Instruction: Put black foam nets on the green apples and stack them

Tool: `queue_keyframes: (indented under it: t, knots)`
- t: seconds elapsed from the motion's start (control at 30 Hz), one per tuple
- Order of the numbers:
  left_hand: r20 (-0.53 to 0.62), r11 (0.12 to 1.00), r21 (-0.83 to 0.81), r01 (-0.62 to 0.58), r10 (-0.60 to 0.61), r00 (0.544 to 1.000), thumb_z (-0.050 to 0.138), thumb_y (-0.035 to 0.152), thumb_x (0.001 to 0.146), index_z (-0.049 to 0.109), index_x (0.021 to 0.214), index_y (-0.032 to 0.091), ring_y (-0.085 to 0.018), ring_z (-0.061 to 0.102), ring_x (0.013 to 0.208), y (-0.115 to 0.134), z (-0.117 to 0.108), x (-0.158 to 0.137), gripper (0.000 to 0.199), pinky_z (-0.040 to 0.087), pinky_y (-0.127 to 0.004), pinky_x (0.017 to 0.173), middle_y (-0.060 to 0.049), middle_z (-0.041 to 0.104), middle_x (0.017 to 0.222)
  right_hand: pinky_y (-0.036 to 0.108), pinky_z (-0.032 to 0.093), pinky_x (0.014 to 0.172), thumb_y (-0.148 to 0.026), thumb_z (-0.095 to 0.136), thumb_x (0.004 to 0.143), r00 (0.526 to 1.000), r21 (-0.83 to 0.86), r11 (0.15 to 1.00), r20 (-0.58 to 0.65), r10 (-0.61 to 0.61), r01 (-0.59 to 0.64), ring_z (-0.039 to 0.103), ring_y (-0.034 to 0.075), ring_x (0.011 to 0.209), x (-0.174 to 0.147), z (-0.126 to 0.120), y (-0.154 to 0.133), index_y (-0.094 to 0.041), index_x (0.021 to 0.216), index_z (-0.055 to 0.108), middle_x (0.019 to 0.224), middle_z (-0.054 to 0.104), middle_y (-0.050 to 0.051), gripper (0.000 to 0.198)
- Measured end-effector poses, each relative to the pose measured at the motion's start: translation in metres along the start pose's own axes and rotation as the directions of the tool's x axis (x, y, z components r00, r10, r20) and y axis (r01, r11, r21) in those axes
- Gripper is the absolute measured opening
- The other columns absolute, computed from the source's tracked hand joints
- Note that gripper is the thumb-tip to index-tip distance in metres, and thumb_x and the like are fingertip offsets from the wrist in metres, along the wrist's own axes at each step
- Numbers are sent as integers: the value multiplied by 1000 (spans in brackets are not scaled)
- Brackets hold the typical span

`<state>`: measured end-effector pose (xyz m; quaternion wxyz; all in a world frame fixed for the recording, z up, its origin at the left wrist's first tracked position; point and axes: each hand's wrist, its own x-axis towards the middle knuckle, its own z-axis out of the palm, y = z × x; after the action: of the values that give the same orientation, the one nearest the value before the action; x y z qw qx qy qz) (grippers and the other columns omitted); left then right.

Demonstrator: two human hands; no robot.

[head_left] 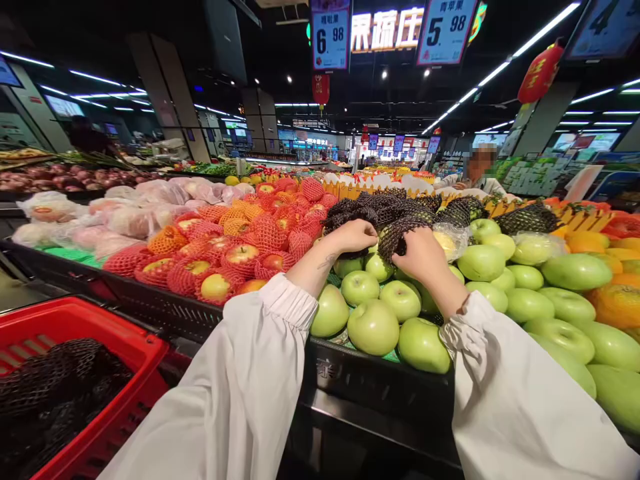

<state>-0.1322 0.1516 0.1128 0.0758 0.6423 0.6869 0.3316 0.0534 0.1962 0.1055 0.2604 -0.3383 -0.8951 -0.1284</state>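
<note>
Black foam netting (393, 240), open-meshed and bunched, lay atop glossy pale-green apples (373, 327) in the black display bin (380, 387). The right hand (423, 257) curled against it, the left hand (354, 236) bent beside; whether either gripped, I could not tell, fingertips being partly hidden. The red basket (143, 353) was cut off.

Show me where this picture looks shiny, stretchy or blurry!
In the head view, the front green apples have small, pale shiny spots; in the head view, overhead light strips glare white against the dark; also there, green fruit at the right edge looks stretched, a distant person is partly hidden by blurry squares, and the left hand looks fairly sharp.
</note>
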Motion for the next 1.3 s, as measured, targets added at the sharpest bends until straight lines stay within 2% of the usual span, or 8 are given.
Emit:
queue_keyframes:
  t: [0.17, 0.43, 0.53, 0.73, 0.9, 1.07, 1.17, 1.3]
  knots:
    - [31, 999, -31, -30, 31, 999, 56, 12, 86, 73, 108, 11, -18, 69, 102, -3, 1, 1, 28, 52, -26, 94, -9, 76, 113, 44, 45, 99, -18, 65, 83, 999, -131, 990, 23, -40, 43, 55, 37, 118, 3, 16, 5, -7, 112, 68, 116, 66, 20, 31]
    - [54, 964, -264, -36, 52, 997, 56, 16, 89, 68, 108, 10, -13, 65, 85, -5, 3, 2, 23, 52, -25, 83, -9, 74, 105, 44, 45, 91, -19, 74, 74, 995, -145, 989, -91, -29, 16, 52, 36, 110, 2, 21, 10, -8, 104, 66, 113, 61, 20, 33]
    - [47, 912, -409, -29, 53, 997, 58, 39, 93, 65, 103, 14, -12, 61, 77, 1, 0, -4, 28, 49, -23, 69, -5, 69, 95, 44, 46, 90, -11, 64, 78, 974, -61, 995, -206, -90, 79, 50, 35, 108, 2, 24, 11, -8, 103, 66, 110, 61, 20, 26]
    - [54, 788, -615, -13, 59, 997, 82, 58, 68, 63, 107, 18, -14, 62, 81, 18, -5, -14, 59, 48, -21, 64, -2, 66, 92, 50, 47, 104, -20, 60, 83, 880, 231, 925, -440, -179, 303, 50, 36, 117, 7, 27, 10, -11, 128, 64, 123, 62, 19, 46]
    - [42, 590, -799, 120, -145, 989, 68, 54, 80, 68, 116, 23, -15, 63, 75, 18, -2, -10, 48, 50, -23, 59, -1, 70, 88, 52, 46, 110, -29, 63, 80, 918, 473, 830, -381, -110, 296, 58, 36, 120, 12, 19, 8, -16, 135, 63, 125, 67, 16, 56]
    - [-81, 339, -941, -7, -203, 976, 69, 54, 82, 63, 126, 26, -18, 69, 83, 22, -8, -10, 53, 56, -27, 68, -3, 74, 101, 52, 49, 107, -40, 65, 79, 945, 631, 721, -308, -107, 287, 65, 34, 113, 11, 14, 6, -20, 130, 66, 117, 73, 12, 55]
    - [-89, 316, -947, -49, -113, 990, 78, 48, 76, 65, 123, 22, -21, 70, 97, 27, -9, -14, 56, 58, -29, 79, -7, 74, 111, 49, 54, 99, -46, 72, 74, 952, 650, 697, -247, -183, 303, 69, 32, 95, 8, 13, 2, -17, 122, 68, 112, 74, 13, 56]
    - [8, 396, -918, -6, 34, 999, 90, 39, 64, 66, 122, 19, -19, 69, 94, 32, -2, -20, 66, 55, -26, 76, -8, 73, 112, 52, 53, 100, -51, 71, 75, 932, 644, 700, -352, -86, 308, 68, 34, 102, 6, 8, -1, -20, 121, 67, 109, 74, 13, 56]
